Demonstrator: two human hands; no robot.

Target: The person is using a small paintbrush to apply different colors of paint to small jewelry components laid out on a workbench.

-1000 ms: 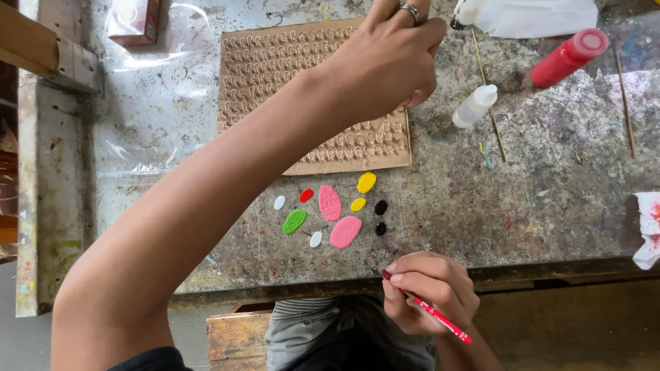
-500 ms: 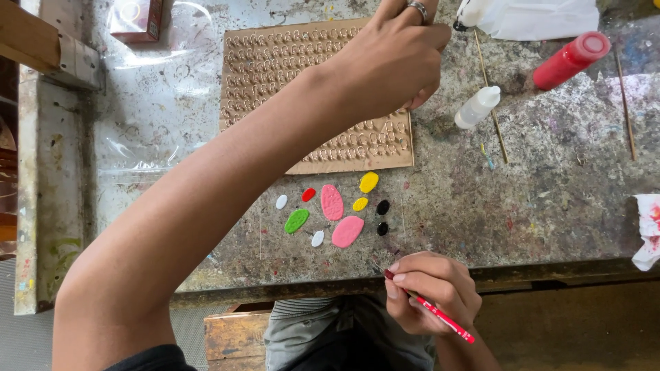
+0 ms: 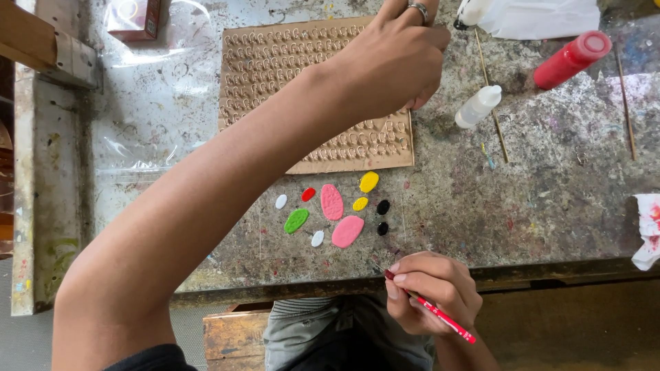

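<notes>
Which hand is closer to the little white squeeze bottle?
The left hand: it reaches across the table just left of the white squeeze bottle. The right hand holds a red brush at the near edge.

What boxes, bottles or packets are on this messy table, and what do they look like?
Small box: far left corner, reddish-brown, on clear plastic sheet.
Red bottle: far right, lying tilted, round red cap.
Small squeeze bottle: right of the cardboard sheet, whitish, lying tilted.
White bottle: top edge beside the left hand, dark tip.
No signs or screens.

bare bench right of bottles
</notes>
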